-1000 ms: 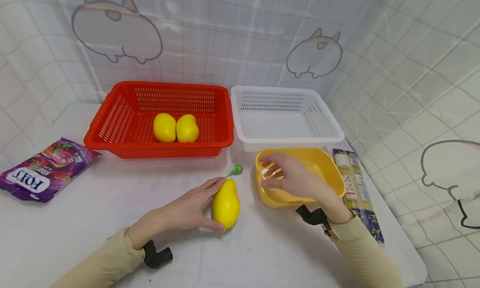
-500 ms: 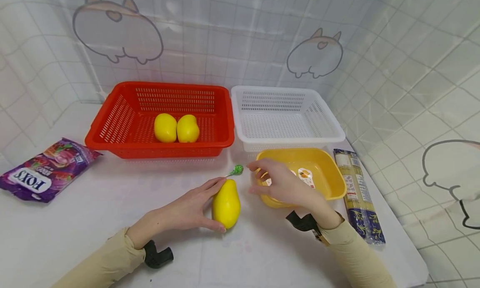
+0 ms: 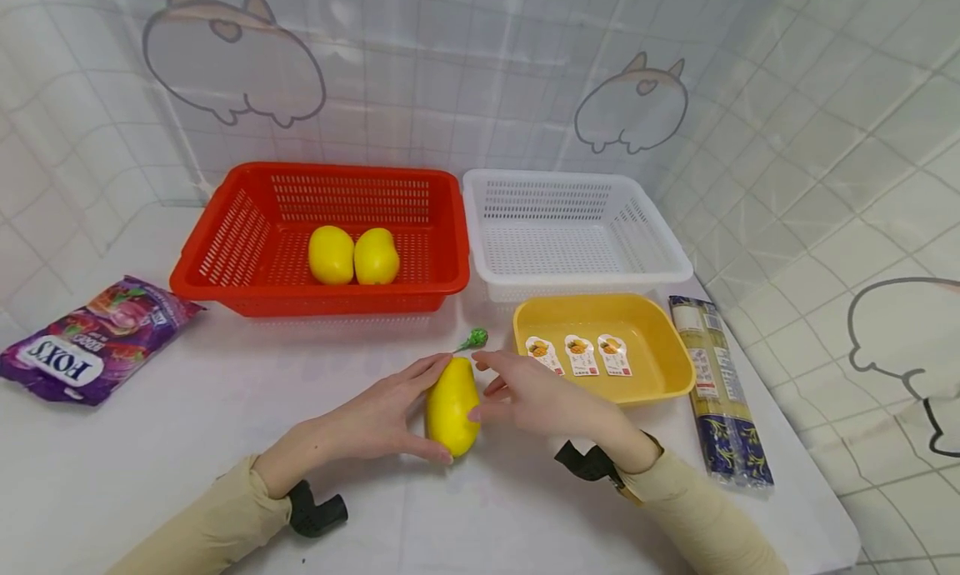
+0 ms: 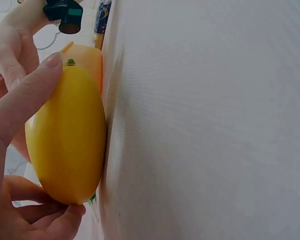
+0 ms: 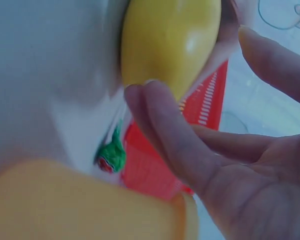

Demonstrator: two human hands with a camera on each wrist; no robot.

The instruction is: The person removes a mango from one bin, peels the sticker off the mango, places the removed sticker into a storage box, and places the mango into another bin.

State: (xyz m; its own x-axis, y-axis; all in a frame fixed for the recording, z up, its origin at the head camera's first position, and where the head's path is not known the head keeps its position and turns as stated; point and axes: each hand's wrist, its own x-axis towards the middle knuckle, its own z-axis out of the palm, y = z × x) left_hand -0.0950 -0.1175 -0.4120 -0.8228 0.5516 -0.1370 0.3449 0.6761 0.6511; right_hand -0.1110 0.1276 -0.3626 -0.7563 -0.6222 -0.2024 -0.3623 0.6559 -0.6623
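My left hand point(image 3: 378, 412) holds a yellow mango point(image 3: 452, 408) on the white table, thumb at its near end and fingers at its far end. The left wrist view shows the mango point(image 4: 67, 135) lying on its side between thumb and curled fingers. From the right, my right hand point(image 3: 536, 396) reaches over to the mango. Its thumb stands apart from its fingers in the right wrist view, and the fingertips point(image 5: 152, 90) are close to the mango's end; contact is hard to tell. No object shows between them. A green-wrapped lollipop point(image 3: 474, 339) lies just beyond the mango.
A yellow tray point(image 3: 652, 342) with three fruit-picture stickers point(image 3: 581, 356) lies to the right. Behind stand a red basket point(image 3: 318, 302) holding two mangoes point(image 3: 352, 256) and a white basket point(image 3: 585, 279). A purple FOX'S bag point(image 3: 93, 342) lies left, a noodle packet point(image 3: 720, 392) far right.
My right hand has moved left from over the yellow tray to the mango, uncovering the stickers. My left hand and the mango have stayed in place.
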